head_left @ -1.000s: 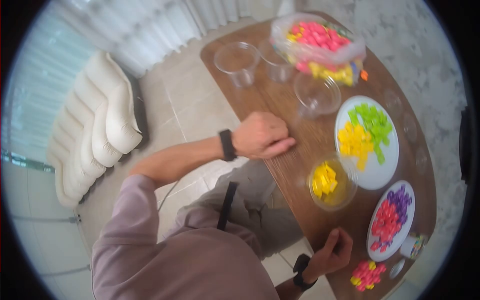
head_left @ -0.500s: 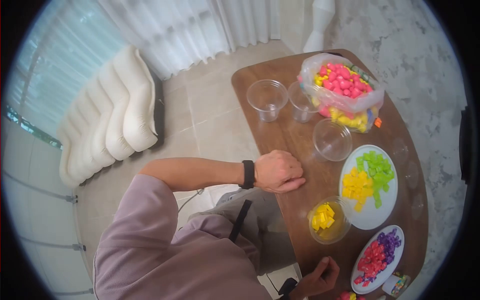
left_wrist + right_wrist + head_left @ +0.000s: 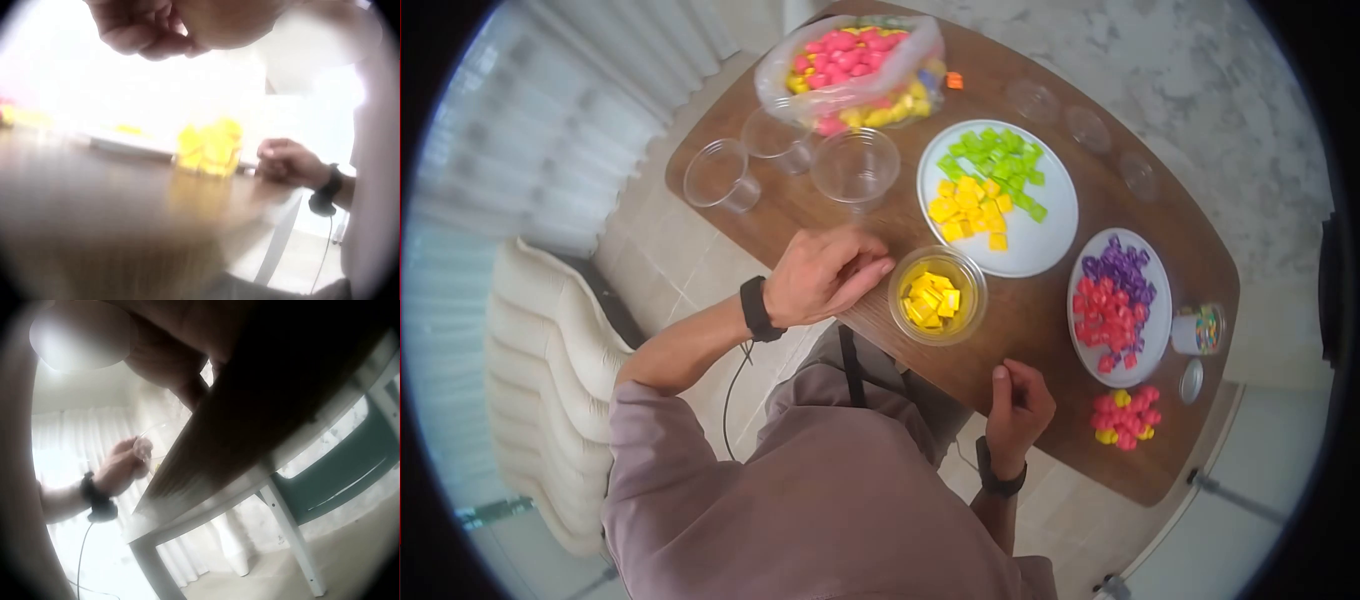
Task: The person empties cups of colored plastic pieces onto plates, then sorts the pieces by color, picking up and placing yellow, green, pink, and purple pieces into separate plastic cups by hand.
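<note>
In the head view my left hand [image 3: 828, 275] is at the table's near edge, fingers loosely bent and holding nothing, its fingertips close beside a clear cup of yellow pieces [image 3: 932, 300]. My right hand [image 3: 1016, 408] lies at the same edge, right of that cup, with bent fingers and thumb near the index finger; nothing shows in it. The left wrist view is blurred, with yellow pieces [image 3: 210, 149] between my left hand [image 3: 169, 26] above and my right hand [image 3: 290, 164]. In the right wrist view my left hand [image 3: 119, 467] appears beyond the dark table edge.
A white plate [image 3: 1040, 245] holds green and yellow pieces; another plate [image 3: 1157, 300] holds red and purple ones. Three clear cups stand at the left near a bag [image 3: 775, 75] of pink and yellow pieces. A small jar [image 3: 1197, 332], a lid [image 3: 1191, 381] and a pink-yellow cluster [image 3: 1127, 418] are right.
The head view has turned, shifting the table across the picture. My left hand has come nearer the cup of yellow pieces, its fingers more raised. My right hand remains by the table edge.
</note>
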`<state>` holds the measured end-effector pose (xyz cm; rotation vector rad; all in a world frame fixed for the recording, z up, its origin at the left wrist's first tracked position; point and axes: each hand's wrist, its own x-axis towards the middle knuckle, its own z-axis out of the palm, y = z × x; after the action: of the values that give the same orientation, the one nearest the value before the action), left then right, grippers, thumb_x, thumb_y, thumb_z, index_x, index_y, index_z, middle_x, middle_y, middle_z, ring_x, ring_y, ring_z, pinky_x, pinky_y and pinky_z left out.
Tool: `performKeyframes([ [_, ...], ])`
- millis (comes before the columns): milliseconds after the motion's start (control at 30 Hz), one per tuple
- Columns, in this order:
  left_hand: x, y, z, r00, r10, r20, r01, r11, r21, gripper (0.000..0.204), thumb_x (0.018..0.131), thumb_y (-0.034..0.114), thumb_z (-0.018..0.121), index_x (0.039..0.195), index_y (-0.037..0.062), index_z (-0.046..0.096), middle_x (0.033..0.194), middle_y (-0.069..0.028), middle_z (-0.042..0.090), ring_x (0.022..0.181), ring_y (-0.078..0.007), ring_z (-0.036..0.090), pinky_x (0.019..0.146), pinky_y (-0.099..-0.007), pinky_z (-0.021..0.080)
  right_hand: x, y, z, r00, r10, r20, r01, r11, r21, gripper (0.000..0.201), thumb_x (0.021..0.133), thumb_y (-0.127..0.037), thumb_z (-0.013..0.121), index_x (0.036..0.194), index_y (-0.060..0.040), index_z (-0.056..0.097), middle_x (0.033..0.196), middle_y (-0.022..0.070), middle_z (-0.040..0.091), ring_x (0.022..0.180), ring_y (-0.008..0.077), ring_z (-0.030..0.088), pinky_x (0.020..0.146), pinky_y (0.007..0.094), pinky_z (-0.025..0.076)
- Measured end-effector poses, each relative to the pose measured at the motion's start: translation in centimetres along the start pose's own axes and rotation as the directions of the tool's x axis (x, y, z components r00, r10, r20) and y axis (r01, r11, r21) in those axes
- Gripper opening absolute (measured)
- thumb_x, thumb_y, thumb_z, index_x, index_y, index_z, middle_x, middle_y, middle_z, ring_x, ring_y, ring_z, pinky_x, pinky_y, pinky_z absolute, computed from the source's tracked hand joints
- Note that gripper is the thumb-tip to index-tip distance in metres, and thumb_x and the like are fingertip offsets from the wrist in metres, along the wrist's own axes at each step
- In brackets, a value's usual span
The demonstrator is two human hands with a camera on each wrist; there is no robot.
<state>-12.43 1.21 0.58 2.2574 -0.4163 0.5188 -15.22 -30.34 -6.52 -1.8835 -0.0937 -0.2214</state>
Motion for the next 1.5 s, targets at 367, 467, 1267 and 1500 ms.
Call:
performKeyframes([
  [367, 14.6, -0.3, 2.6, 0.908, -0.057, 0.416, -0.075, 0.953, 0.294, 0.024, 0.090, 0.013, 0.069, 0.108, -0.0029, 0.068, 0.088, -0.0211, 0.072, 0.085, -0.0350, 0.071, 0.076, -0.0443, 0.056, -1.8, 0.1, -4.1, 0.977, -0.164, -0.137, 0.115, 0.943, -0.312, 0.006, 0.091, -0.004, 0.074, 0.096, -0.0035, 0.071, 0.073, 0.0061, 0.062, 0.061, 0.0154, 0.058, 0.056, 0.0280, 0.044],
  [467, 14.6, -1.0, 3.4, 0.836, -0.079, 0.543, -0.172, 0.902, 0.395, 0.029, 0.087, 0.014, 0.070, 0.111, -0.0022, 0.071, 0.091, -0.0234, 0.072, 0.086, -0.0377, 0.071, 0.081, -0.0456, 0.056, -2.9, 0.8, -4.6, 0.976, -0.136, -0.171, 0.080, 0.951, -0.299, 0.005, 0.091, -0.003, 0.074, 0.095, -0.0041, 0.071, 0.071, 0.0058, 0.060, 0.059, 0.0161, 0.057, 0.055, 0.0300, 0.044],
  [1267, 14.6, -3.0, 6.9, 0.815, -0.133, 0.564, -0.090, 0.933, 0.349, 0.026, 0.077, 0.010, 0.076, 0.098, -0.0036, 0.071, 0.093, -0.0239, 0.073, 0.088, -0.0401, 0.071, 0.080, -0.0439, 0.056, -2.3, 2.3, -3.4, 0.897, -0.410, -0.168, 0.258, 0.791, -0.554, 0.008, 0.084, -0.009, 0.072, 0.088, -0.0095, 0.065, 0.074, 0.0044, 0.057, 0.068, 0.0246, 0.061, 0.060, 0.0374, 0.051],
  [1500, 14.9, -1.3, 7.0, 0.836, -0.041, 0.547, -0.194, 0.910, 0.365, 0.019, 0.078, 0.005, 0.072, 0.093, -0.0053, 0.066, 0.081, -0.0265, 0.067, 0.077, -0.0434, 0.068, 0.070, -0.0468, 0.054, -2.3, 2.1, -3.4, 0.879, -0.420, -0.227, 0.233, 0.792, -0.564, 0.008, 0.083, -0.011, 0.072, 0.087, -0.0100, 0.065, 0.075, 0.0038, 0.058, 0.068, 0.0243, 0.061, 0.060, 0.0377, 0.051],
])
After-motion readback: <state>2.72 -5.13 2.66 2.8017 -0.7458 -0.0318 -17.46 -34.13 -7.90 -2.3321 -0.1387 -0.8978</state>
